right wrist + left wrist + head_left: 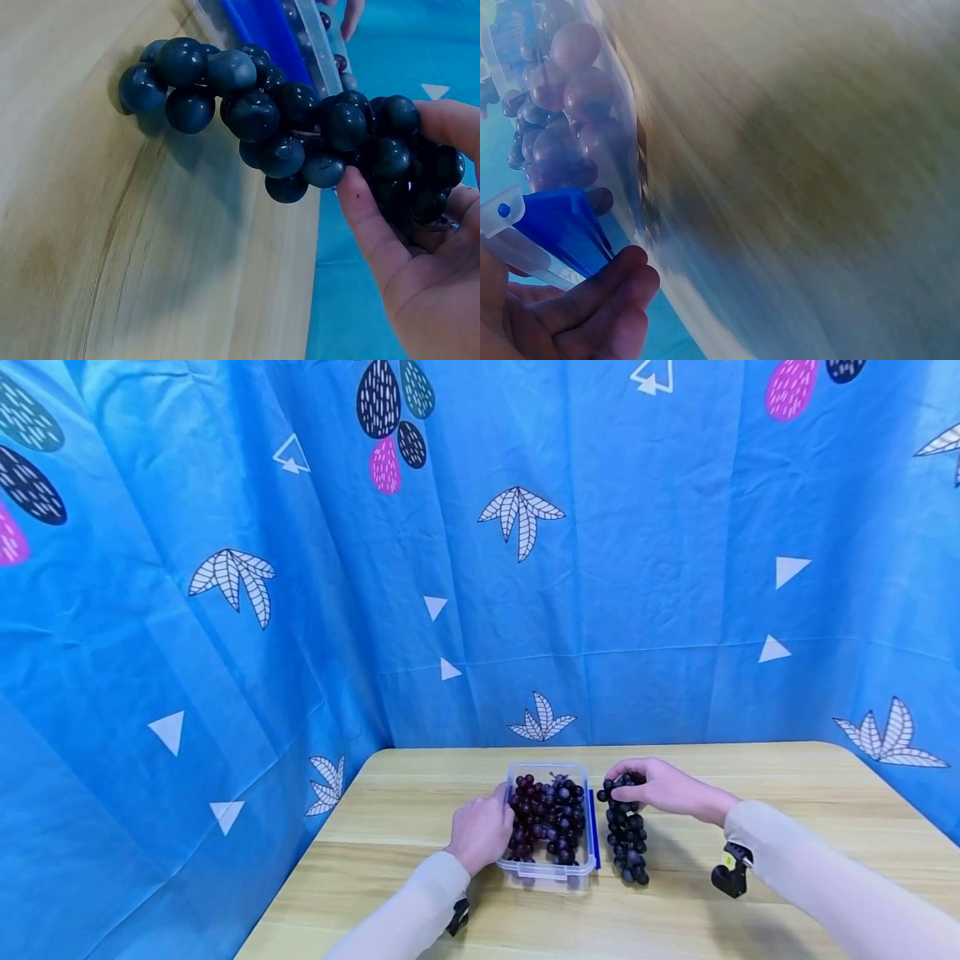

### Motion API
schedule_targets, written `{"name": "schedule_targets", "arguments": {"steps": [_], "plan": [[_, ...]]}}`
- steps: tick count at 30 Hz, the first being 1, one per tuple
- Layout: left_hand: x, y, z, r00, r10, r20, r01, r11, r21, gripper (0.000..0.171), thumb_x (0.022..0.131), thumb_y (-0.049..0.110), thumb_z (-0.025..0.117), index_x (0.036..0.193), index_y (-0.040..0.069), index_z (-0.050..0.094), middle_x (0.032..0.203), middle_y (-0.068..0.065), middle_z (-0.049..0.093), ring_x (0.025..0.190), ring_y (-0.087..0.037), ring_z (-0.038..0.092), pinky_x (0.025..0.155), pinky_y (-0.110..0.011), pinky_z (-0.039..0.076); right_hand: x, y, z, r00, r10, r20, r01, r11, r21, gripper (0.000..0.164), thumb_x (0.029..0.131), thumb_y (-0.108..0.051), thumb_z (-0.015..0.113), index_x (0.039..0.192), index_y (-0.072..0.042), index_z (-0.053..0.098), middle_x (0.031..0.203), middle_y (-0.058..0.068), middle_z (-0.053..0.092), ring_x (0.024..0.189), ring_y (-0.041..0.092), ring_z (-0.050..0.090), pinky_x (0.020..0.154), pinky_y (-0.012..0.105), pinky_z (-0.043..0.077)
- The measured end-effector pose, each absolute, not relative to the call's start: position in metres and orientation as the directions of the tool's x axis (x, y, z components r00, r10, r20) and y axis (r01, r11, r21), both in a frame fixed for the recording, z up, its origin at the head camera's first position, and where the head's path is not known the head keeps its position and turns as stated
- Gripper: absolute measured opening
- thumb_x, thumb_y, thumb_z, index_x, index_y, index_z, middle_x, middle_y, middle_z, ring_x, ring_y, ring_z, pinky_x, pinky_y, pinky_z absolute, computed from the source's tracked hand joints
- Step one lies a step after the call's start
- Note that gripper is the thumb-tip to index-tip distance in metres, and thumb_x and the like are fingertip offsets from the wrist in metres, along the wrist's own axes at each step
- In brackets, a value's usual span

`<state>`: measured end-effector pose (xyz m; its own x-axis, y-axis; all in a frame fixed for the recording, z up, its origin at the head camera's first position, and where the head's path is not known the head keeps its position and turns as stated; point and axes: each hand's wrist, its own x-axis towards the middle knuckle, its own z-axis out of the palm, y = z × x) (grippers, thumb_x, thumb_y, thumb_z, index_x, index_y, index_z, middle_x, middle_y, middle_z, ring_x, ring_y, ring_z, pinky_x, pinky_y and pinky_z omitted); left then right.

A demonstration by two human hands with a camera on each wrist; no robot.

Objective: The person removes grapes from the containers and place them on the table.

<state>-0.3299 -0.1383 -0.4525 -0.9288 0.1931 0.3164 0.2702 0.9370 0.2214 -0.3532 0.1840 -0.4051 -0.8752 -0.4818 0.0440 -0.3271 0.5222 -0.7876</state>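
A clear plastic container (555,870) sits on the table with red and dark purple grapes (561,818) inside. My left hand (480,831) grips its left side; in the left wrist view the curled fingers (626,289) are at a blue side latch (564,225). Just right of the container, my right hand (663,787) holds the upper end of a bunch of black grapes (627,843). Thumb and fingers close round that end in the right wrist view, and the rest of the bunch (255,116) extends out from the hand, close over the tabletop.
The light wood table (420,785) has rounded far corners. A blue patterned curtain (637,568) hangs behind it and along the left side. Another blue latch (593,831) runs along the container's right side, between it and the black grapes.
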Motion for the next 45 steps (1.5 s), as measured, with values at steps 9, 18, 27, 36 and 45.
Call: {"name": "schedule_targets", "arguments": {"steps": [9,18,27,36,45], "plan": [[-0.331,-0.138,-0.451,-0.932,0.185,0.312,0.264,0.936,0.233,0.044,0.102,0.025,0.049,0.143,0.012,0.053,0.059,0.003,0.051,0.051,-0.014,0.048,0.049,-0.033,0.042,-0.366,0.182,-0.420,-0.886,-0.462,0.043,-0.303,0.507,-0.807,0.037,0.094,-0.025,0.070,0.124,-0.004,0.064,0.126,0.017,0.063,0.093,0.018,0.064,0.073,0.037,0.057],[-0.331,-0.138,-0.451,-0.936,0.178,0.305,0.256,0.936,0.241,0.044,0.102,0.026,0.049,0.143,0.012,0.053,0.059,0.003,0.051,0.050,-0.013,0.048,0.050,-0.033,0.042,-0.376,0.181,-0.428,-0.909,-0.415,0.034,-0.275,0.537,-0.797,0.035,0.094,-0.022,0.069,0.123,-0.002,0.065,0.125,0.018,0.064,0.099,0.022,0.066,0.076,0.040,0.059],[-0.328,-0.137,-0.452,-0.940,0.176,0.294,0.255,0.931,0.259,0.044,0.102,0.025,0.050,0.144,0.012,0.052,0.057,0.004,0.050,0.048,-0.013,0.046,0.047,-0.031,0.040,-0.381,0.180,-0.439,-0.928,-0.373,0.006,-0.238,0.580,-0.779,0.033,0.094,-0.025,0.069,0.121,-0.005,0.067,0.130,0.021,0.062,0.104,0.025,0.065,0.077,0.036,0.058],[-0.329,-0.138,-0.452,-0.938,0.181,0.297,0.258,0.934,0.246,0.045,0.102,0.027,0.049,0.145,0.012,0.052,0.058,0.004,0.050,0.048,-0.012,0.046,0.048,-0.030,0.040,-0.385,0.179,-0.444,-0.939,-0.344,0.001,-0.215,0.585,-0.782,0.031,0.097,-0.023,0.065,0.119,-0.001,0.066,0.124,0.020,0.064,0.090,0.020,0.063,0.072,0.035,0.055],[-0.329,-0.138,-0.453,-0.933,0.186,0.308,0.264,0.936,0.234,0.043,0.102,0.026,0.049,0.143,0.012,0.053,0.059,0.005,0.050,0.049,-0.012,0.047,0.048,-0.031,0.040,-0.387,0.177,-0.447,-0.939,-0.340,0.045,-0.256,0.609,-0.751,0.025,0.098,-0.018,0.062,0.112,0.002,0.068,0.102,0.012,0.068,0.059,0.015,0.055,0.060,0.033,0.050]]}}
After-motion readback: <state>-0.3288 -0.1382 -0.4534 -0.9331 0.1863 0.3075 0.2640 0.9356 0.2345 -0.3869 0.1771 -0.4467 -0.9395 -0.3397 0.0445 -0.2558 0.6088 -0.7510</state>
